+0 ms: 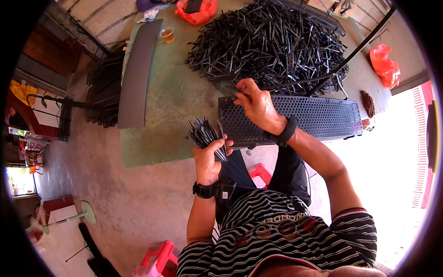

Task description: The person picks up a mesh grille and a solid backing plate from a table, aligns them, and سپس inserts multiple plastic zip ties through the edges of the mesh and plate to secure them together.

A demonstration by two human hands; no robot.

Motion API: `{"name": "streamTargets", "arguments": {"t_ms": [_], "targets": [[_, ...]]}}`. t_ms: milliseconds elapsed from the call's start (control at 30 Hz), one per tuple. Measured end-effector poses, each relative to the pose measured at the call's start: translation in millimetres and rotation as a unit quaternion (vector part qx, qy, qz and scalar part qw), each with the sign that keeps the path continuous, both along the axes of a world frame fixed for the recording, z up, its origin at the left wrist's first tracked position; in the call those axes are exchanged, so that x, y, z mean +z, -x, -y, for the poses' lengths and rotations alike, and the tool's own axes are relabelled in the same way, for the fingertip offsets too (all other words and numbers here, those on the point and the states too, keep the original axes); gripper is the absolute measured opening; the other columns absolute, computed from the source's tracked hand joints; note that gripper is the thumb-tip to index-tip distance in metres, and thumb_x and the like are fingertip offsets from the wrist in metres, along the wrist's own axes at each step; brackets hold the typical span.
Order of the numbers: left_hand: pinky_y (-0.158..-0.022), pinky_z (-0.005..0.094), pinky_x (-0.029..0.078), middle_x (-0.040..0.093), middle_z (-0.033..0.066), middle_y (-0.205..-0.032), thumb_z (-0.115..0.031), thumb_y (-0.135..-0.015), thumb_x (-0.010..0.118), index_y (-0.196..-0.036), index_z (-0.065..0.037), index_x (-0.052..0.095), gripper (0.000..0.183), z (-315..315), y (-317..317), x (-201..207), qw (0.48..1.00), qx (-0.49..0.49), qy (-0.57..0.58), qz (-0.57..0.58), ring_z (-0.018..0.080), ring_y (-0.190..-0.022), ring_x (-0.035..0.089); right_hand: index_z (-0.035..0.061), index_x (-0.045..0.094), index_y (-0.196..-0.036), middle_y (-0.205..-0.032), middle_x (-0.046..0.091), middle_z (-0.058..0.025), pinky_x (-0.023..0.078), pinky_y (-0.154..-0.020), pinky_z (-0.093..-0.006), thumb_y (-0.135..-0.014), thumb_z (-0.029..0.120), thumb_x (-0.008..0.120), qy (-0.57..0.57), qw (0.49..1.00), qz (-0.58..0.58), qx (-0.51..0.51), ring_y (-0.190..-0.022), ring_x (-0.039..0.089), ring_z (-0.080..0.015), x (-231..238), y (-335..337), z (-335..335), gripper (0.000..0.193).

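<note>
A fanned bundle of thin black strips [205, 134] is gripped in my left hand [208, 158], just off the table's near edge. My right hand [256, 104] is pinched closed above the left end of a black perforated tray [295, 115]. At its fingertips is a dark, motion-blurred piece that looks like one of the black strips. Beyond that hand, a large heap of loose black strips [272, 46] covers the far part of the table. The perforated tray lies along the near edge, in front of my legs.
On the green table [170, 101] are a long dark grey board [140, 74], a cup of amber liquid [167, 34] and a red plastic bag [196, 11]. A black metal bar [364, 44] slants over the right side. Red stools [161, 256] stand below.
</note>
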State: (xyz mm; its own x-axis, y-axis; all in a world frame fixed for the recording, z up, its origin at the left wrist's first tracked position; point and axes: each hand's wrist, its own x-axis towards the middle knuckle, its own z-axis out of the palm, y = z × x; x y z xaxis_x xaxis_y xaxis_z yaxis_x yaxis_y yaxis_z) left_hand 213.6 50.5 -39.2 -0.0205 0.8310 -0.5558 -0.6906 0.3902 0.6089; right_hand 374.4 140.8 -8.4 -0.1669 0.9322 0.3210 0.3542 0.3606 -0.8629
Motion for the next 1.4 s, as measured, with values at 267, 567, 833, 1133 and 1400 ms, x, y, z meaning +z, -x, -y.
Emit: {"name": "streamTargets", "arguments": {"t_ms": [267,567,833,1133,1400], "targets": [[-0.053,0.0349,0.054,0.063,0.0124,-0.084,0.006,-0.071,0.062,-0.095,0.002,0.058,0.024,-0.2,-0.9,-1.3,0.999,-0.017,-0.006,-0.033,0.0242,-0.067,0.063,0.0007,0.059,-0.083,-0.074,0.059,-0.0146,0.047,-0.055,-0.0321,-0.077,0.002,0.056,-0.136,0.961,0.237,0.042,-0.065,0.059,-0.0318,-25.4,-3.4,-12.8,0.006],[-0.051,0.0317,0.053,0.063,0.0122,-0.078,0.006,-0.069,0.066,-0.091,0.004,0.059,0.024,-4.6,-16.4,4.2,0.999,-0.029,-0.029,-0.007,0.0227,-0.062,0.064,-0.0076,0.061,-0.087,-0.064,0.061,-0.0077,0.046,-0.044,-0.0222,-0.079,0.009,0.061,0.335,0.935,-0.035,0.115,-0.05,0.057,-0.0097,21.4,1.9,15.7,0.018],[-0.049,0.0323,0.052,0.063,0.011,-0.076,0.003,-0.069,0.066,-0.084,0.005,0.06,0.016,-5.6,-21.6,-0.4,0.999,-0.019,-0.005,-0.046,0.0223,-0.06,0.063,-0.0072,0.053,-0.093,-0.069,0.061,-0.009,0.049,-0.048,-0.0248,-0.079,0.0,0.057,0.196,0.974,-0.115,-0.025,-0.056,0.061,-0.0138,18.6,-21.6,11.1,0.016],[-0.048,0.033,0.051,0.062,0.0122,-0.073,0.005,-0.07,0.062,-0.08,0.006,0.058,0.011,-3.3,-15.6,3.9,0.999,-0.005,-0.01,-0.033,0.0248,-0.059,0.063,-0.0027,0.048,-0.09,-0.07,0.061,-0.017,0.048,-0.051,-0.0307,-0.079,-0.001,0.057,-0.059,0.998,0.008,-0.031,-0.062,0.063,-0.0257,-4.9,-19.7,-7.5,0.014],[-0.048,0.0327,0.051,0.061,0.012,-0.072,0.006,-0.071,0.061,-0.085,0.005,0.058,0.015,-3.1,-15.7,6.2,1.0,-0.005,-0.014,-0.024,0.0245,-0.058,0.063,-0.0009,0.048,-0.087,-0.067,0.055,-0.0197,0.044,-0.049,-0.0391,-0.079,0.002,0.056,-0.095,0.992,0.086,0.002,-0.062,0.055,-0.0383,1.1,-14.6,-13.0,0.011]]}}
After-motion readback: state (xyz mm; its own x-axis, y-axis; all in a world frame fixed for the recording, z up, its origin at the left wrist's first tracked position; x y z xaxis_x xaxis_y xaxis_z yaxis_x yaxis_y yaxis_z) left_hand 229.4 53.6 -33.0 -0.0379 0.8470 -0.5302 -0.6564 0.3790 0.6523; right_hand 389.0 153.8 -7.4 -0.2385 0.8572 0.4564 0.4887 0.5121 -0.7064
